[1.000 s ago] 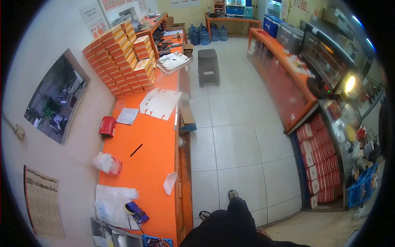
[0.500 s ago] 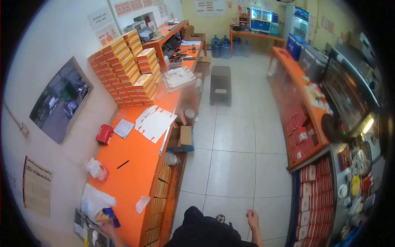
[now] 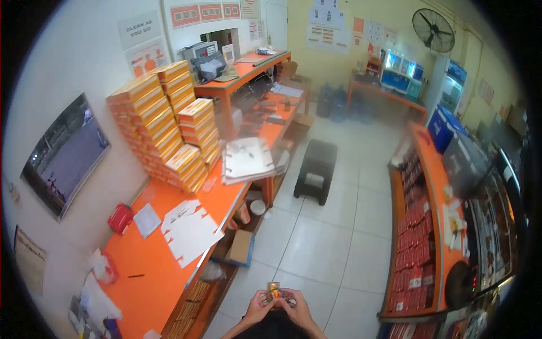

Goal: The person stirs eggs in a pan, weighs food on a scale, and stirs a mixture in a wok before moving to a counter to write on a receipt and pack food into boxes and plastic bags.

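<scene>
At the bottom centre, in front of my body, both hands hold one small packet (image 3: 274, 292) with yellow, red and green on it. My left hand (image 3: 258, 308) has its fingers closed on the packet's left side. The right side is pinched by my right hand (image 3: 296, 308). The packet's contents are too small to tell. To the left runs an orange counter (image 3: 147, 294), with a flat white cardboard sheet (image 3: 191, 231), a white paper (image 3: 147, 220), a red object (image 3: 120, 218) and a dark pen-like stick (image 3: 136, 276) on it.
Stacked orange and yellow boxes (image 3: 152, 124) stand on the counter beside more white cardboard (image 3: 247, 160). A dark stool (image 3: 316, 172) is on the tiled floor. Along the right runs an orange shelf unit (image 3: 432, 169) holding red boxes (image 3: 414, 248). A cardboard box (image 3: 241, 247) sits beneath the counter.
My left hand has come from the counter's lower left to the front of my body. My right hand has moved in beside it, and both now grip the packet. The view has shifted.
</scene>
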Demonstrator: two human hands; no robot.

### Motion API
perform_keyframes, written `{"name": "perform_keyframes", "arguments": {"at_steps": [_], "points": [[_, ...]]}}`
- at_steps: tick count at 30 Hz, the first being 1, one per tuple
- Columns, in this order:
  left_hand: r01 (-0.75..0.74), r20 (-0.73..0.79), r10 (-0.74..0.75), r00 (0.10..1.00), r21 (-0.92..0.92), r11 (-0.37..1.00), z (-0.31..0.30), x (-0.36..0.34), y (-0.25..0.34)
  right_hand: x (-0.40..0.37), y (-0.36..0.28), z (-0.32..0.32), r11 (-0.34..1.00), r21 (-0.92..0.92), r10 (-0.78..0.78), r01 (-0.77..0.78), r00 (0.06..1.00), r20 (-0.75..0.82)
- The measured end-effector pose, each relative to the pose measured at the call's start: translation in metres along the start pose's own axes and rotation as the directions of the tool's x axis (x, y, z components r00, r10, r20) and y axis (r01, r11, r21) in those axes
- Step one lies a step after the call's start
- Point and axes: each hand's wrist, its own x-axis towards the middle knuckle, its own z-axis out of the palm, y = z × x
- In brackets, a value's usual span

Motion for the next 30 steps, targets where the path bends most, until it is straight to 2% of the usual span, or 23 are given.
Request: {"name": "perform_keyframes", "arguments": {"at_steps": [1,2,3,5,7,10,13,15,16,19,20,22,25,30], "points": [[0.004,0.004,-0.004,1.000,-0.011,1.000,0.018,0.029,0.022,0.024,0.008,-0.017,1.000,-0.006,0.001,-0.002,0.993,-0.117],[0.023,0.083,-0.027,0.996,0.043,0.999,0.034,0.061,0.044,0.042,0.015,-0.036,1.000,-0.010,0.007,-0.010,0.973,-0.232],[0.041,0.159,-0.057,0.986,0.100,0.994,0.049,0.090,0.065,0.060,0.005,-0.056,1.000,-0.012,0.022,-0.026,0.973,-0.231],[0.047,0.176,-0.079,0.981,0.177,0.983,0.068,0.151,0.083,0.109,-0.023,-0.096,0.994,0.095,0.084,-0.059,0.955,-0.283],[0.006,0.324,-0.116,0.939,0.322,0.947,0.086,0.217,0.102,0.159,-0.034,-0.134,0.996,0.088,0.032,-0.007,0.959,-0.281],[0.034,0.289,-0.107,0.951,0.247,0.968,0.106,0.312,0.107,0.241,-0.020,-0.184,0.968,0.250,0.072,-0.003,0.960,-0.270],[0.100,0.232,-0.126,0.964,0.122,0.988,0.124,0.397,0.107,0.326,-0.009,-0.227,0.961,0.278,0.057,0.009,0.971,-0.230],[-0.013,0.086,0.004,0.996,0.102,0.995,0.137,0.452,0.121,0.382,-0.011,-0.258,0.959,0.277,0.116,-0.054,0.970,-0.213],[-0.014,0.023,0.013,1.000,0.040,0.999,0.144,0.477,0.126,0.406,-0.014,-0.272,0.943,0.314,0.162,-0.112,0.977,-0.138],[-0.038,-0.013,0.039,0.999,0.081,0.996,0.162,0.548,0.161,0.489,-0.031,-0.312,0.926,0.329,0.189,-0.183,0.982,0.014],[-0.080,0.000,0.081,0.997,0.082,0.993,0.163,0.572,0.166,0.515,-0.035,-0.323,0.936,0.283,0.197,-0.209,0.978,0.069],[-0.051,-0.049,0.054,0.997,0.051,0.997,0.166,0.618,0.178,0.563,-0.035,-0.344,0.945,0.220,0.215,-0.242,0.967,0.137],[-0.033,-0.092,0.034,0.995,0.017,0.999,0.167,0.690,0.189,0.636,-0.032,-0.369,0.937,0.254,0.201,-0.238,0.966,0.166],[0.035,-0.091,-0.039,0.995,-0.040,0.999,0.159,0.811,0.205,0.747,-0.024,-0.400,0.883,0.416,0.213,-0.217,0.975,0.057]]}}
